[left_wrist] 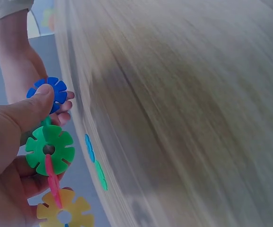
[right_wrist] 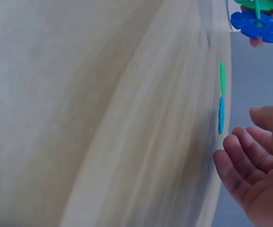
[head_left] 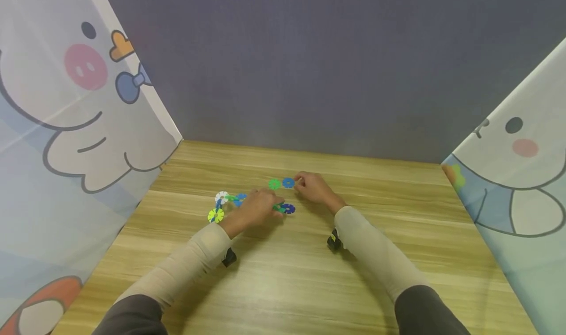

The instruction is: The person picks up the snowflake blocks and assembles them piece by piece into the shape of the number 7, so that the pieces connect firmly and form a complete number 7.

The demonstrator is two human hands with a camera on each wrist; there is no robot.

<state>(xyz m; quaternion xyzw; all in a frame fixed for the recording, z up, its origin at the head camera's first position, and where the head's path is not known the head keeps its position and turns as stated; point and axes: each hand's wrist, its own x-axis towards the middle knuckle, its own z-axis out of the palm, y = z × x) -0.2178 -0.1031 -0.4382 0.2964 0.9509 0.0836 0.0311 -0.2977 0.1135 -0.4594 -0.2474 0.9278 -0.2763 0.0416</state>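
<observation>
My left hand (head_left: 258,205) grips a chain of interlocked, notched plastic snowflake discs. In the left wrist view its thumb lies on a dark blue disc (left_wrist: 58,90) at one end. Below that are a green disc (left_wrist: 63,151), a pink disc (left_wrist: 54,184) seen edge-on and a yellow disc (left_wrist: 82,208). From the hand the chain runs left to a blue disc (head_left: 240,197), a white disc (head_left: 219,195) and a yellow-green disc (head_left: 215,219). My right hand (head_left: 315,187), empty with loosely bent fingers, is beside a loose blue disc (head_left: 288,180). A loose green disc (head_left: 271,183) lies left of it.
The two loose discs lie flat on the wooden table (head_left: 283,286). A dark grey panel (head_left: 309,69) stands along the back edge. Cartoon-printed sheets (head_left: 101,128) rise at both sides. Black wrist devices (head_left: 229,258) hang under the sleeves.
</observation>
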